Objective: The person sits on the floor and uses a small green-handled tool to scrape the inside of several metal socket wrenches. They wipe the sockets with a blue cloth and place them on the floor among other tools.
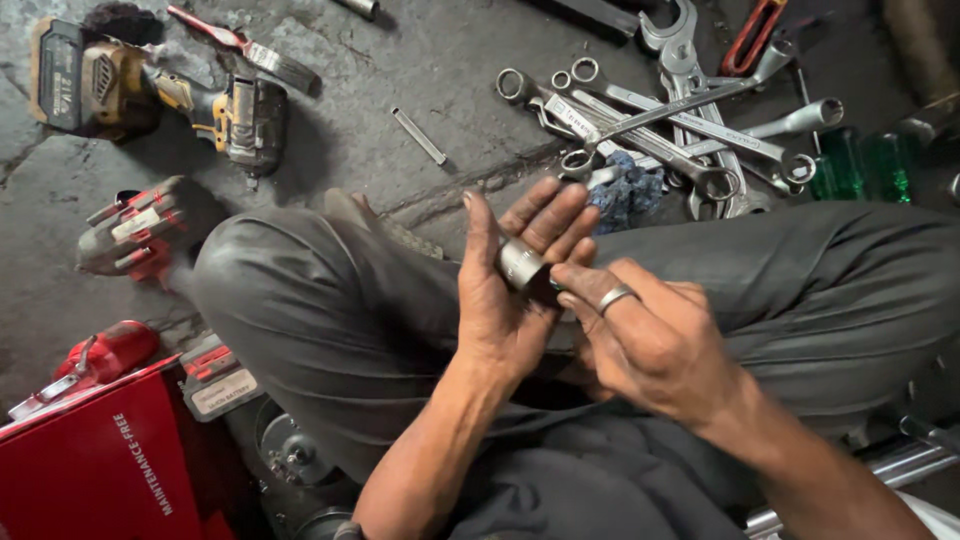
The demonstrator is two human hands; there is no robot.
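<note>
Socket (521, 264), a short silver metal cylinder, sits between a person's two bare hands, above their lap. Their left hand (510, 285) is held palm up with fingers spread and mostly straight, cradling the socket against the base of the fingers rather than closing around it. Their right hand (645, 335), with a plain ring (614, 297) on one finger, is loosely curled, and its fingertips press on the socket's dark open end. The person sits on a stained concrete floor (400, 60), with grey trousers (320, 300) filling the middle of the view under the hands. Beyond the knees, at upper right, a pile of spanners (660, 125) lies crossed over one another, with a crumpled blue rag (625, 195) just beside it and green-handled screwdrivers (860, 165) to its right. A small metal rod (418, 136) lies alone on the floor near the middle top. At upper left rests a yellow and black cordless impact wrench (150, 95), with a small brush (250, 48) near it. Below that lies a red and grey power tool (135, 230). At lower left are a red box (100, 460) and a battery pack (215, 380), touching it at its upper corner.
</note>
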